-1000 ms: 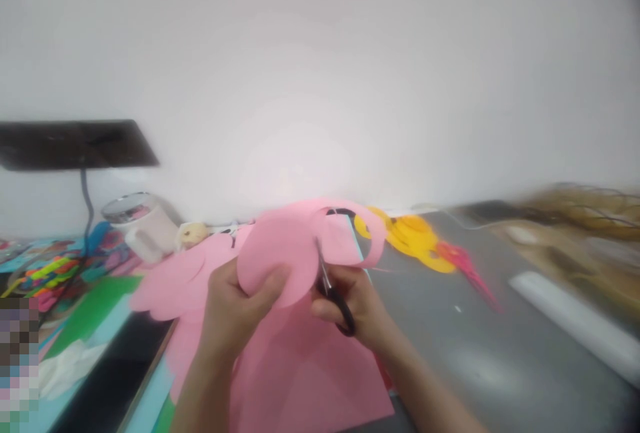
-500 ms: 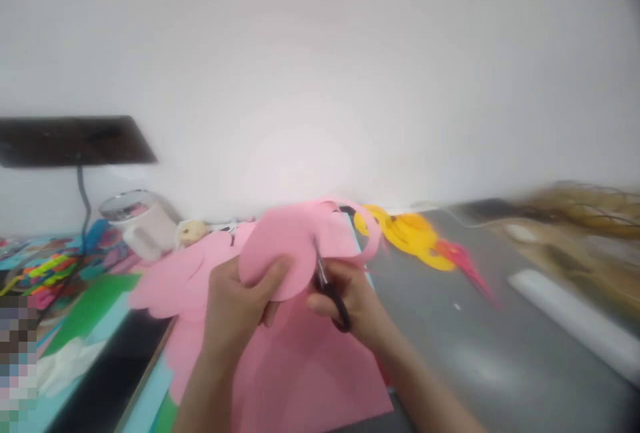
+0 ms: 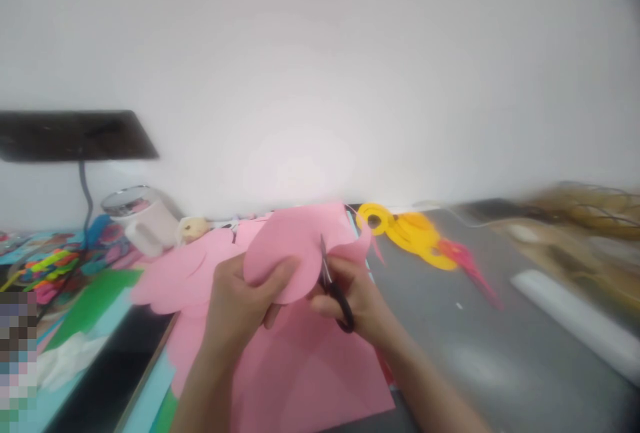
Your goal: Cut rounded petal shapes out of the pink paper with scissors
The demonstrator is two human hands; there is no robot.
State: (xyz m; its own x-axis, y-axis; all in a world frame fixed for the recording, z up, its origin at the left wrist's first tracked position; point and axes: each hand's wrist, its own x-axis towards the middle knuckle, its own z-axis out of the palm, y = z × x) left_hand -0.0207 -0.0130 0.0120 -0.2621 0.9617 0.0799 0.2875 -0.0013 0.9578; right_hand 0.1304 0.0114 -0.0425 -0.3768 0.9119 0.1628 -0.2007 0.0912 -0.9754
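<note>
Grip: my left grip (image 3: 246, 288) pinches the rounded paper (image 3: 285, 246); my right grip (image 3: 353, 290) is closed around the scissors (image 3: 327, 277).
Pink sheet (image 3: 310, 380): lies below both.
Rounded paper: raised before me; turning it smoothly into short snips should keep the curve clean.
Scissors: at its right edge, long axis pointing away from me, leaning slightly left.

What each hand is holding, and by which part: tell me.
The left hand grips the pink paper near its rounded lower-left edge, thumb on top. The right hand holds the scissors by their black handles.
</note>
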